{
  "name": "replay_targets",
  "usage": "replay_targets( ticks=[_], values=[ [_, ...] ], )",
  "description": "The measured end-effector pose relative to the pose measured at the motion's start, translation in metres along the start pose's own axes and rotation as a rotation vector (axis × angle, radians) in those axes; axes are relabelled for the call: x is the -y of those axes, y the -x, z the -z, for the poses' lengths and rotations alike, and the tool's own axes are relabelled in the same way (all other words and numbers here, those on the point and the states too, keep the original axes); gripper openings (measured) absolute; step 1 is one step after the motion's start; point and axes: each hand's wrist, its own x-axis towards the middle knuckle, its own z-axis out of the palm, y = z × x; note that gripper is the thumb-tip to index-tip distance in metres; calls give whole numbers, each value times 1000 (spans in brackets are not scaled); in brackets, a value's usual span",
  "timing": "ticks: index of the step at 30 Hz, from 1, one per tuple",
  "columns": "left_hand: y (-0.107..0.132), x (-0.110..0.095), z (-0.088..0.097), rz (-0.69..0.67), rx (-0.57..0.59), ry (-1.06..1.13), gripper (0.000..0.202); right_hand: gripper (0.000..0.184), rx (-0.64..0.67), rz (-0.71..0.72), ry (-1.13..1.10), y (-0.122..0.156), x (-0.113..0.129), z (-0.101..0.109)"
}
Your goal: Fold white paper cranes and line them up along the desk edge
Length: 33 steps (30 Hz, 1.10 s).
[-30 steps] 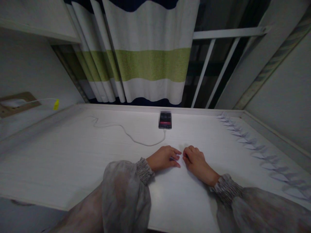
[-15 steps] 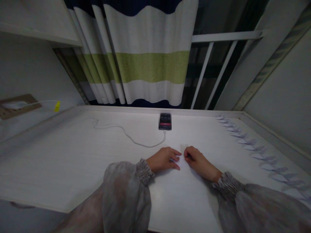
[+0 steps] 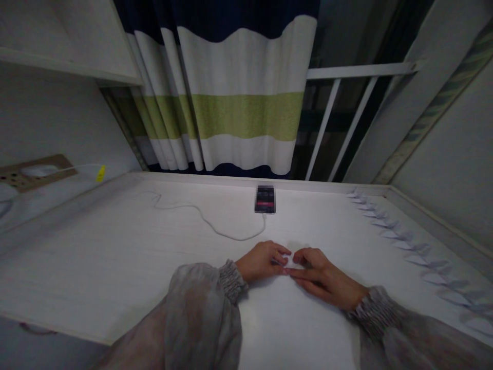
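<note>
Hands [image 3: 327, 279] around white paper [image 3: 296, 262] — phone [image 3: 265, 199], cable [image 3: 239, 240] beyond

No readable text; phone screen [image 3: 265, 199] pixelated, yellow tag [image 3: 100, 173] illegible.

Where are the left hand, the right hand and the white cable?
Left hand [image 3: 260, 262]: head view, back of the hand.
Right hand [image 3: 330, 279]: head view, back of the hand.
White cable [image 3: 239, 240]: head view, its curved part.

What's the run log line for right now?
left hand: touching white paper; right hand: touching same; folded pieces: row at right; phone: cable attached
</note>
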Motion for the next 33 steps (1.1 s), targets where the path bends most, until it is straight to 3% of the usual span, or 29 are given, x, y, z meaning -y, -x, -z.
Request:
replay_targets(
  ticks=[5,10,17,33],
  values=[
    [0,-2,0,2,-6,-1,21,29,60,-16,74,-4,-4,4],
    [0,-4,2,17,9,-6,21,27,47,-74,69,-6,-1,7],
    [-1,-4,3,7,27,-20,20,28,42,-124,91,0,-16,14],
    [1,-6,2,-24,-26,3,40,23,-10,-76,103,-4,-6,12]
  ],
)
